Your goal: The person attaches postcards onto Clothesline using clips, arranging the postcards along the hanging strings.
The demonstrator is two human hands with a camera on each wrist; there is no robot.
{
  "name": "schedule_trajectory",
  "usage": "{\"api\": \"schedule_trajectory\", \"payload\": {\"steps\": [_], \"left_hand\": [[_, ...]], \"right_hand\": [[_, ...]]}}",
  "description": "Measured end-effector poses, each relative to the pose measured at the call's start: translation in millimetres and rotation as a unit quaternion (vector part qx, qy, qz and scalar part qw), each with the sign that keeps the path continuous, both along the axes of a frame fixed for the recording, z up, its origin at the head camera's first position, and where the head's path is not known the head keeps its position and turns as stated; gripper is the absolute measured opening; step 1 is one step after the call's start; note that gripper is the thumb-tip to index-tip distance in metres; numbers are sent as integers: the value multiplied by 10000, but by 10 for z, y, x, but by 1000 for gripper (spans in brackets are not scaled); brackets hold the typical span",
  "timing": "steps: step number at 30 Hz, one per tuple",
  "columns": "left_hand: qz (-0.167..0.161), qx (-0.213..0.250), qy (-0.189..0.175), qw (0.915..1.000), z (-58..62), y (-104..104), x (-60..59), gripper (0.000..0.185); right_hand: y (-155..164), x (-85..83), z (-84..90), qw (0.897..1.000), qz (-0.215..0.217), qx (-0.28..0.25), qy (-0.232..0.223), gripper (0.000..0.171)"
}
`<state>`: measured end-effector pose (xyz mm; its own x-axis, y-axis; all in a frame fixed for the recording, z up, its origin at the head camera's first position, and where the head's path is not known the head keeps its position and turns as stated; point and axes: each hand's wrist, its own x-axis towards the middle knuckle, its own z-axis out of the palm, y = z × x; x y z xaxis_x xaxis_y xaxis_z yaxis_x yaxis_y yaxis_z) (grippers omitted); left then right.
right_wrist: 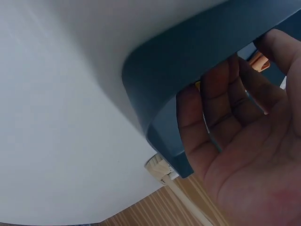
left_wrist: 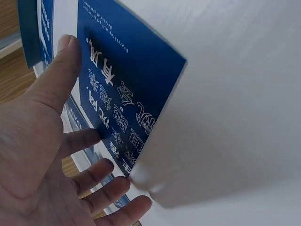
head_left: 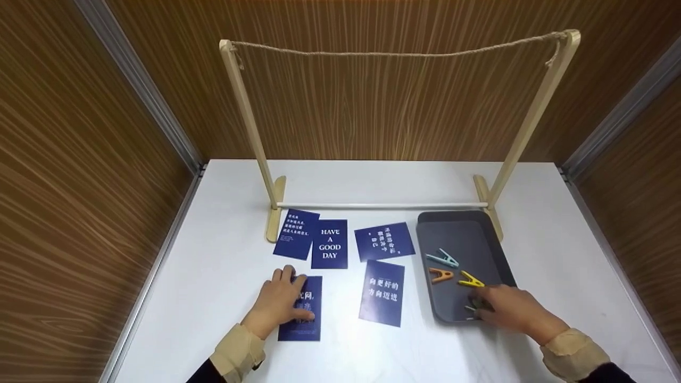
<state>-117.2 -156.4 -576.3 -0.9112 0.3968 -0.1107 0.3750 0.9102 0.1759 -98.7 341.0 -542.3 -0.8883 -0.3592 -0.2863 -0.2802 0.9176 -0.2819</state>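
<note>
- Two contact points: left hand [head_left: 279,303] lies flat, fingers spread, on the near-left blue card [head_left: 303,319]. The card's right edge looks lifted off the tabletop [head_left: 223,223] in the left wrist view; it could skid or crease if pressed sideways.
- Right hand [head_left: 508,308] reaches into the near end of the grey tray [head_left: 463,234], fingers curled at a dark clip [head_left: 472,307]. Cannot tell if it's actually pinched, so the grip may miss.
- Yellow clip [head_left: 471,280] sits just beside the fingers, so there's a knock risk.
- Tray itself could slide toward the tabletop's right edge.
</note>
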Motion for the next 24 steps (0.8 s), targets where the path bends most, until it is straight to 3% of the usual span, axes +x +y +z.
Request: {"api": "schedule_trajectory", "payload": {"steps": [6,11,14,17,24], "left_hand": [[94,239,1,9997,-8,15,-49,100],[499,913,-537,9931,-33,-13,-80,119],[700,1225,-740,9872,-71,-61,-73,120],[764,1431,-795,9836,-79,-101,-73,111],[868,1858,-877,9748,-14,-107,-153,67]], "right_hand": [[29,3,-16,9995,-77,-308,-24,30],[9,6,-22,9989,-2,-451,159,30],[-11,6,-22,9987,-58,-418,281,24],[-17,18,-15,9977,-130,-463,473,22],[-11,17,2,9948,-233,-592,801,22]]}}
